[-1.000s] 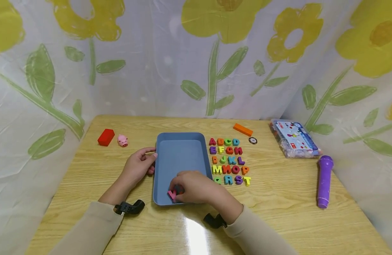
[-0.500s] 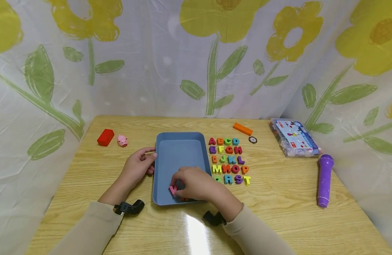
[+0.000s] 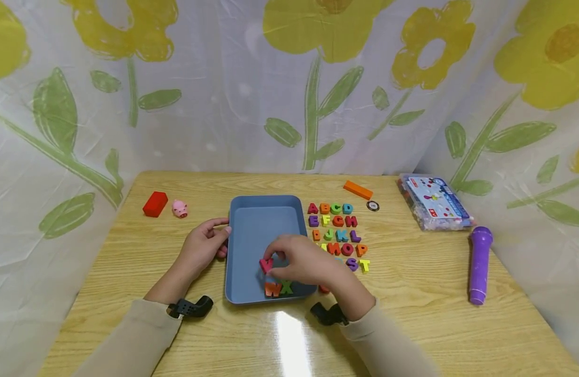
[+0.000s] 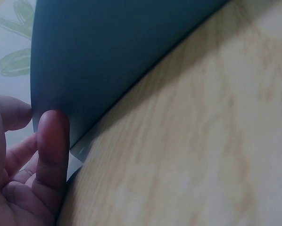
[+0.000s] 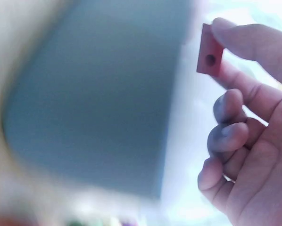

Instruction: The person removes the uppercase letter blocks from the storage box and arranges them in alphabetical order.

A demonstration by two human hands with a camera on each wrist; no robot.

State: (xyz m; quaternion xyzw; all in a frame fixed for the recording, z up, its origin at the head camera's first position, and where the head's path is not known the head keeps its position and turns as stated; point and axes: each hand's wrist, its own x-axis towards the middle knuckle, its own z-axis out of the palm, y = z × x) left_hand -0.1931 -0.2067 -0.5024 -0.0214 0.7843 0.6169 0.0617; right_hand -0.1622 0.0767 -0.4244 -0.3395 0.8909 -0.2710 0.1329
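Note:
My right hand [image 3: 305, 262] is over the lower part of the blue-grey tray [image 3: 266, 220], pinching a pinkish-red letter V [image 3: 266, 265] between thumb and finger. In the right wrist view the letter's side [image 5: 210, 51] shows a round hole. Just below it in the tray lie an orange letter W [image 3: 273, 289] and a green letter X [image 3: 287, 287]. My left hand [image 3: 206, 243] rests at the tray's left side, thumb touching the rim. In the left wrist view its fingers [image 4: 53, 141] lie against the outer wall.
Rows of coloured letters [image 3: 337, 221] stand right of the tray, some behind my right hand. Farther out are an orange block [image 3: 357, 190], a round chip [image 3: 372, 206], a plastic box [image 3: 435, 203] and a purple microphone [image 3: 479, 267]. A red block [image 3: 155, 204] and pig figure [image 3: 179, 208] sit left.
My right hand has lifted the letter V up and to the right, uncovering the W and X in the tray. My left hand stays at the tray's side.

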